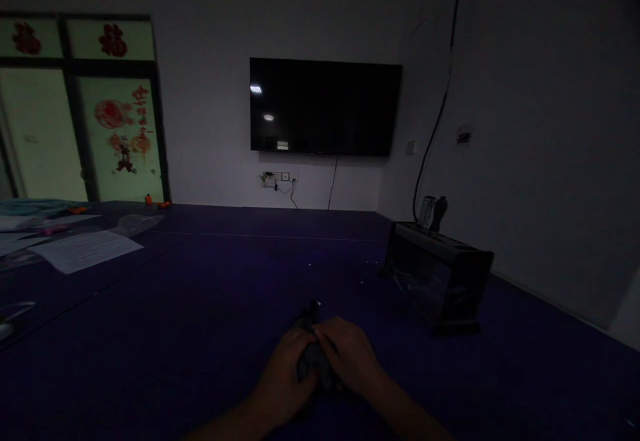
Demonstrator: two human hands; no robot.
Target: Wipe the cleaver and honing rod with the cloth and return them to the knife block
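Observation:
At the lower middle of the head view, a dark grey, soft-looking bundle lies low over the purple tabletop. My left hand is wrapped round its left side, thumb below. From the right, my right hand closes on its upper part, the fingers meeting those of the left hand. A thin black end of the bundle sticks out beyond the fingers. Dim light and the hands hide much of it, so its exact kind cannot be made out.
A black-framed box with see-through sides stands to the right, small items on top. Paper sheets and a clear plastic bag lie at left. Small orange things sit at the back edge. A television hangs on the wall.

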